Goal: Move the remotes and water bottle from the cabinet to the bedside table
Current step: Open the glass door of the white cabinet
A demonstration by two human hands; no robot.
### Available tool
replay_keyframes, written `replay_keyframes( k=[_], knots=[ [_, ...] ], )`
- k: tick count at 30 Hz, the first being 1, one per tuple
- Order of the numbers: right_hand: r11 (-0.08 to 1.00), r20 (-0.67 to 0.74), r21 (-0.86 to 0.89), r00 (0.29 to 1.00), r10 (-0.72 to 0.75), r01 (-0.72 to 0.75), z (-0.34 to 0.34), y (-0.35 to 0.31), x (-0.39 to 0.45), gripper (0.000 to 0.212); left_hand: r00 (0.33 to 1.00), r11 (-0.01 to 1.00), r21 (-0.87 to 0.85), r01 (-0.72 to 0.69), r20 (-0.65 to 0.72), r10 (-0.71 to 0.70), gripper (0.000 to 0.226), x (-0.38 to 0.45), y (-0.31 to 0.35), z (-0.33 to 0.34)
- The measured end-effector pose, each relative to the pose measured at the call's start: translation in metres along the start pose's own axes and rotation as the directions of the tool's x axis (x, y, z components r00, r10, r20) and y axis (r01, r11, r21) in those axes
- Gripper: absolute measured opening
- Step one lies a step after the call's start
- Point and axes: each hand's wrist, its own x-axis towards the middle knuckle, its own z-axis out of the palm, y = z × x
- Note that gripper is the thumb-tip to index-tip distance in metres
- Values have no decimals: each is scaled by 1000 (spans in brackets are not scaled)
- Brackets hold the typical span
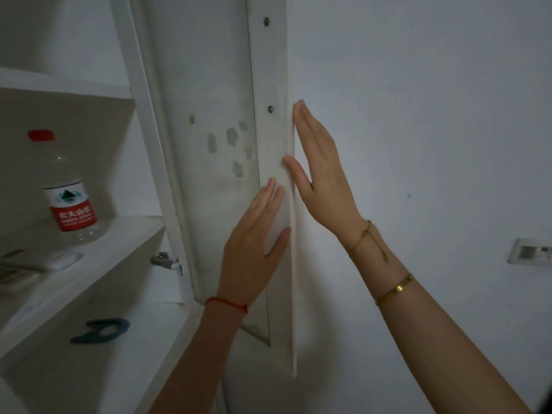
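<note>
A clear water bottle (69,192) with a red cap and red label stands upright on the middle cabinet shelf (125,234) at the left. In front of it lie white remotes (44,262), partly cut off by the left edge. The white cabinet door (221,162) stands open, edge-on to me. My left hand (254,246) lies flat on the door's inner frame, fingers apart. My right hand (321,165) is pressed flat against the door's outer edge, thumb on the frame. Neither hand holds anything.
A dark blue curved object (101,330) lies on the lower shelf. A metal hinge (165,261) sits at the door's inner side. A white wall fills the right, with a socket plate (530,252) at the far right.
</note>
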Motion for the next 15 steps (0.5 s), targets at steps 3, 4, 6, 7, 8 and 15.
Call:
replay_keyframes(
  k=[3, 4, 6, 7, 8, 15],
  knots=[
    [998, -2, -56, 1000, -22, 22, 3, 19, 4, 55, 1000, 1000, -9, -5, 25, 5, 60, 8, -5, 18],
    [997, 0, -69, 1000, -27, 27, 4, 26, 5, 54, 999, 1000, -14, -7, 41, 7, 60, 12, -7, 24],
    [996, -1, -82, 1000, -19, 19, 7, 42, 8, 54, 997, 1000, -27, -16, 72, 18, 61, 18, -11, 37],
    [997, -2, -82, 1000, -9, 8, 9, 50, 9, 54, 996, 999, -26, -21, 88, 23, 62, 22, -13, 44],
    [997, -1, -80, 1000, 0, 0, 11, 57, 10, 54, 994, 1000, -18, -25, 105, 27, 63, 25, -16, 50],
    [995, 11, -95, 1000, 19, -18, 30, 117, 23, 55, 987, 994, 101, -47, 159, 30, 66, 51, -35, 94]
  ],
)
